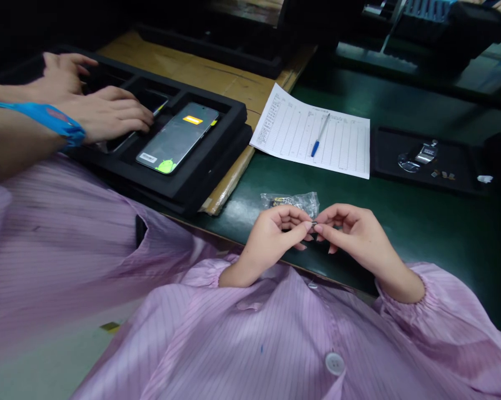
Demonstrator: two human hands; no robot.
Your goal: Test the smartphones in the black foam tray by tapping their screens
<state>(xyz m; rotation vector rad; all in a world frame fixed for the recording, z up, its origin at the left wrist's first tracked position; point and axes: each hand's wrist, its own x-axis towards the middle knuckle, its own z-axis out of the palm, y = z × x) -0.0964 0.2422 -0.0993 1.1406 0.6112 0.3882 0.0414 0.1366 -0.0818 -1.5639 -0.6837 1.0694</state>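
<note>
My left hand (pixel 273 239) and my right hand (pixel 356 236) meet at the table's near edge. A tiny dark piece with a pale edge (pixel 314 223) is pinched between both thumbs and fingertips; it is too small to name, and the fingers cover most of it. Just behind my left fingers lies a clear plastic bag (pixel 306 201) with small gold and dark parts inside. My hands partly hide the bag's near side.
At left, a co-worker's hands (pixel 104 114) reach over a black foam tray (pixel 229 114) holding a phone (pixel 178 139) and other devices. A printed sheet (pixel 292 136) bears a blue pen (pixel 320 136). To the right, a dark tray (pixel 386 147) contains a metallic item (pixel 425 154) and small parts (pixel 446 175).
</note>
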